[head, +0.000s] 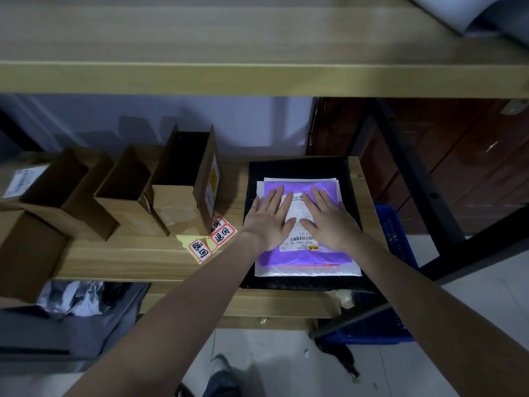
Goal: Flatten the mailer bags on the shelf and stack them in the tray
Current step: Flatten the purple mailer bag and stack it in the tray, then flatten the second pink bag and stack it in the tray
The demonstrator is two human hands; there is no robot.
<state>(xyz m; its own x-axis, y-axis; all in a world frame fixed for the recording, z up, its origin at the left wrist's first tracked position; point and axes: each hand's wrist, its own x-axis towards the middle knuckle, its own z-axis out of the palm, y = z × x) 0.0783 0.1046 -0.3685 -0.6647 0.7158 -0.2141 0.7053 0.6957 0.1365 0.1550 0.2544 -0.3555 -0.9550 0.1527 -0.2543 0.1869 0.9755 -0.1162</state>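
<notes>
At the bottom of the frame two bare forearms reach up toward the centre right, where the left hand [267, 217] and the right hand [329, 217] lie side by side, palms down with fingers straight and spread, grasping nothing. Both press on the purple mailer bag [303, 257], likely to squeeze air out so it lies flat on the stack. That bag tops a white bubble mailer [309, 271], and another white one shows at the far edge; all sit inside the black tray [347, 179] on the wooden shelf [128, 259]. The hands cover much of the shipping label [297, 240], whose print is too small to read, and how many bags lie beneath cannot be counted. Left of the tray, red-bordered stickers [213, 239] lie loose. Further left stand open cardboard boxes [183, 179], their insides dark. A blue crate [396, 233] is half hidden behind the shelf's right edge. In the upper right corner a grey bag [469, 15] is cut off.
</notes>
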